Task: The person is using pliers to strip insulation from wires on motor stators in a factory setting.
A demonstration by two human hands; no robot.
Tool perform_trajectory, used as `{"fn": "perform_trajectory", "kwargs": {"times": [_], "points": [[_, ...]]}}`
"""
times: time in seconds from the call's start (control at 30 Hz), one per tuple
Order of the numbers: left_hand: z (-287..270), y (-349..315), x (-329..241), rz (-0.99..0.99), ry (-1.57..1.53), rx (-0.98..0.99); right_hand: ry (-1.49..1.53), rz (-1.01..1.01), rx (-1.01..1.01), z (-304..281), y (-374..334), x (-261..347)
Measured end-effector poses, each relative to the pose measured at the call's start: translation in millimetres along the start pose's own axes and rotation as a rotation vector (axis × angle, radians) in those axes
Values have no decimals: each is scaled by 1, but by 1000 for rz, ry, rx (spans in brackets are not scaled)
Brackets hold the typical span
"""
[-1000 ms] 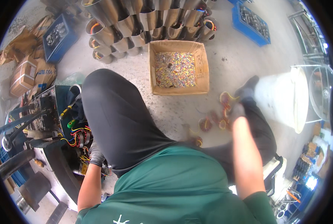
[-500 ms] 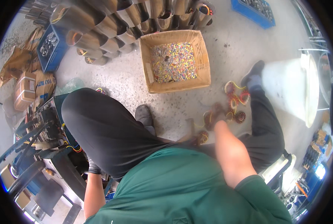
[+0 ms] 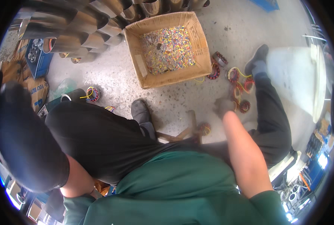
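Observation:
My left hand (image 3: 26,138), in a dark glove, is raised close to the camera at the left. It is large and blurred, and its fingers cannot be made out; whatever is at its tips is hidden. Over the floor at the right, my right hand (image 3: 224,107) reaches down in a dark glove, its fingers smeared by motion. It is nearest to a wound motor stator (image 3: 244,106), a small ring with red windings. Just beyond lie another stator (image 3: 233,75) with yellow wires and a reddish one (image 3: 248,83). A further stator (image 3: 204,129) lies nearer my lap.
A cardboard box (image 3: 137,67) with many colourful small pieces stands ahead. Metal cylinders (image 3: 95,30) are stacked behind it at the left. Two stators, one upright (image 3: 220,58), sit right of the box. A white tub (image 3: 317,82) stands right; a blue crate (image 3: 45,62) left.
My left hand has come up from low at my left side toward the camera. The right hand has moved slightly right and farther away. The whole view has shifted, uncovering stators beside the box.

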State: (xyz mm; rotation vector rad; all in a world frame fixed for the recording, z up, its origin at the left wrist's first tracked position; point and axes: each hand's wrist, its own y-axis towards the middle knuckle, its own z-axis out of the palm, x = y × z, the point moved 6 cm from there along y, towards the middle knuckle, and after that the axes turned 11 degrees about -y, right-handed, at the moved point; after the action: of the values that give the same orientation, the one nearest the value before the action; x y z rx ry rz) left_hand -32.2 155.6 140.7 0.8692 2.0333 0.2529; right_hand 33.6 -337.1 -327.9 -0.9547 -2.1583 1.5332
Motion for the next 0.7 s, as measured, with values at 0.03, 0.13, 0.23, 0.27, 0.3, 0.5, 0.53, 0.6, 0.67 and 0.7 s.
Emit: {"fn": "perform_trajectory", "kwargs": {"times": [0.03, 0.13, 0.23, 0.27, 0.3, 0.5, 0.53, 0.6, 0.67, 0.7], "points": [[21, -2, -7, 40, -200, 204, -428, -219, 58, 26, -1, 21], [62, -14, -21, 161, -728, 720, 710, 329, 267, 90, 0, 33], [76, -16, -3, -4, -833, 788, 1022, 539, 274, 126, 1, 48], [78, -17, 4, -144, -964, 820, 1057, 554, 256, 129, 4, 51], [73, -17, 11, -214, -885, 719, 1096, 566, 231, 131, 5, 54], [78, -20, 3, -30, -874, 847, 1723, 634, -210, 75, -4, 61], [77, -21, 3, -4, -794, 788, 1851, 613, -331, 54, -5, 59], [77, -24, -1, -28, -757, 784, 2000, 528, -573, 4, -8, 46], [80, -25, -4, -35, -719, 799, 1940, 416, -789, -48, -9, 25], [84, -26, -4, -51, -740, 795, 1953, 359, -764, -65, -10, 17]]}}
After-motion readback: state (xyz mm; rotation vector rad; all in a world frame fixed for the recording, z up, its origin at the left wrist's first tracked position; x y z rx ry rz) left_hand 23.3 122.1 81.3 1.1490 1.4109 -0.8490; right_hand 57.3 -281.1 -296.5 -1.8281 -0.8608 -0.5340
